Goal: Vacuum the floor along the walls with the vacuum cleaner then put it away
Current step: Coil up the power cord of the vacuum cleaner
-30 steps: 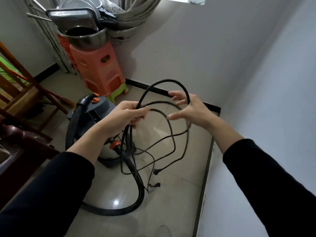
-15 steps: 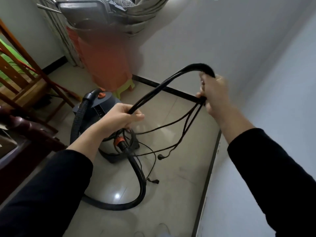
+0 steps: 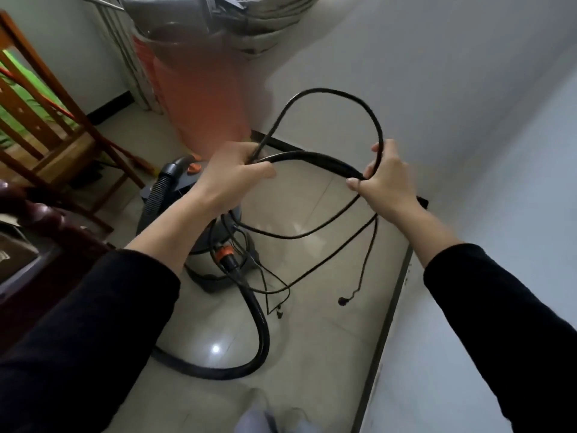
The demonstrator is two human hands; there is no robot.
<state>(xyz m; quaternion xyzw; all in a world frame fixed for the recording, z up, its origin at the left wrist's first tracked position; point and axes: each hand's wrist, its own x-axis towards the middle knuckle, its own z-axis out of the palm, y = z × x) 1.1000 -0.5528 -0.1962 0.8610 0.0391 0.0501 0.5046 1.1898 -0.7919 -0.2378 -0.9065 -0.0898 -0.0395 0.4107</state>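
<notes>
Cord winding looks to be the step in hand, part of putting the machine away. Far to the left of the left fingers stands a wooden chair [image 3: 53, 126]. Below them, and a little left, the canister vacuum cleaner [image 3: 201, 262] sits on the tiled floor [image 3: 327, 339]. Its ribbed black hose [image 3: 265, 329] curls from an orange coupling [image 3: 223, 254] down and round toward the person's feet. Above those fingers a blurred orange stool [image 3: 199, 89] stands by the wall.

The left hand [image 3: 231, 176] is closed round several gathered turns of the black power cord [image 3: 324, 90], its fingers [image 3: 263, 170] curled over the bundle. From them one turn arches up and across to the right hand [image 3: 384, 179], whose fingers [image 3: 387, 150] and thumb pinch both the bundle and the arching strand. Below both sets of fingers loose strands sag toward the floor. The plug [image 3: 342, 301] hangs under the right fingers; whether it touches the tiles I cannot tell. Right of the right fingers are only the pale wall [image 3: 468, 104] and its dark skirting [image 3: 392, 304].

The cord should be light, limp and a little springy, so turns will want to fan open. I would clamp across the whole bundle, never one strand, and feed the free end by sliding the fingers toward the plug. The canister is likely the heavy part. The left forearm hides part of its top, so I cannot tell where a handle sits. The hose seems stiff enough to hold its curve and would drag along behind.
</notes>
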